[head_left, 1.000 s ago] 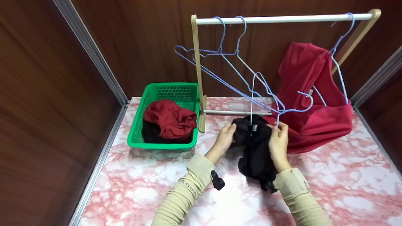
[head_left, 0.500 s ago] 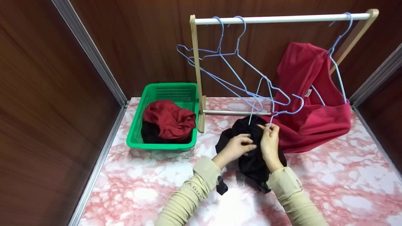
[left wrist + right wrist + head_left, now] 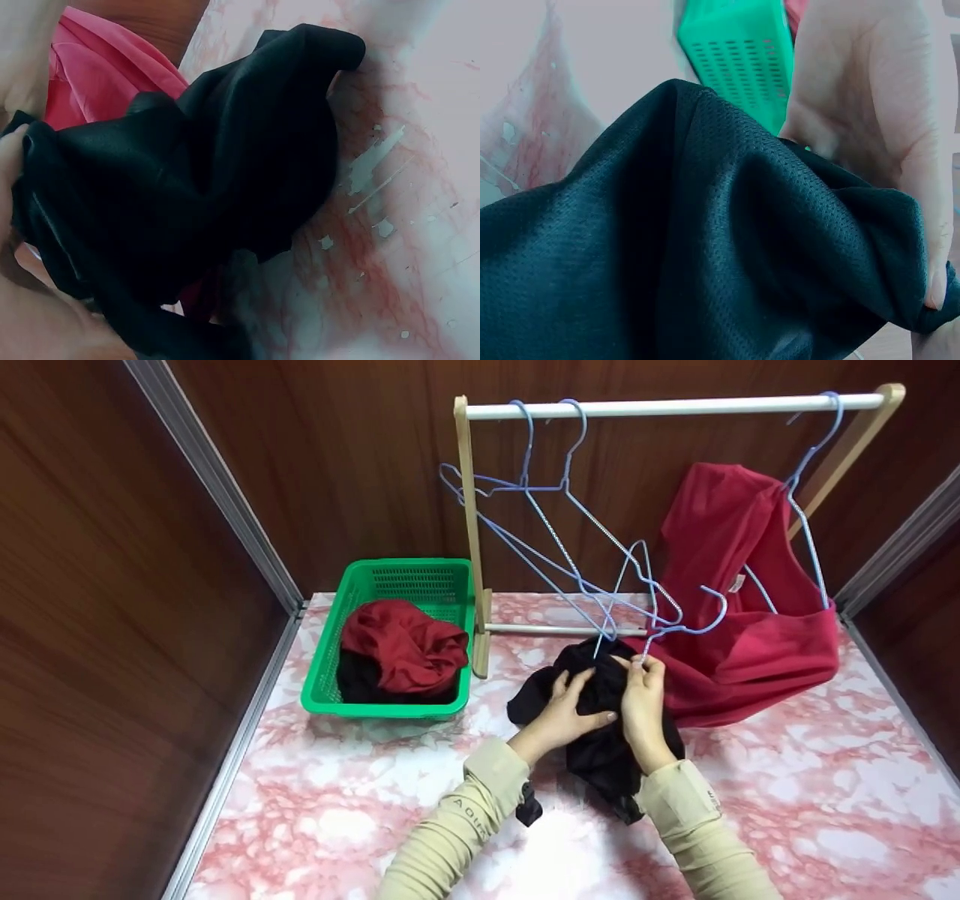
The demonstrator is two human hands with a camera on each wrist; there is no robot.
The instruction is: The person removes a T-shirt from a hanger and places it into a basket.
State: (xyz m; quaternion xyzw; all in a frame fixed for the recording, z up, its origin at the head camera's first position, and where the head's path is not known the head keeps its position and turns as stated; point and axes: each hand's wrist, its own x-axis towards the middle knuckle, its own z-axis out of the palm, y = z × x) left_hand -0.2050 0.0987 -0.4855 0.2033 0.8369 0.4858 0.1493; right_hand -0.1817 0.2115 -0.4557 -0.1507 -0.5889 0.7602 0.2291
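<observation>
In the middle of the frame, the black garment (image 3: pixel 604 690) lies bunched low over the marbled tabletop (image 3: pixel 330 825), a blue hanger (image 3: pixel 679 628) running into it. The job looks partway: at right a red garment (image 3: pixel 757 660) already hangs from the rail (image 3: pixel 675 409); this one seems only partly on its hanger, whose hook is off the rail. Left over are two bare hangers (image 3: pixel 571 457) at upper centre and, left of centre, the green basket (image 3: pixel 386 709) with red cloth (image 3: pixel 405 645) and black cloth (image 3: pixel 360 679). The left hand (image 3: pixel 559 724) rests on the black garment, fingers spread; the right hand (image 3: pixel 643 709) pinches its edge where the wire enters.
</observation>
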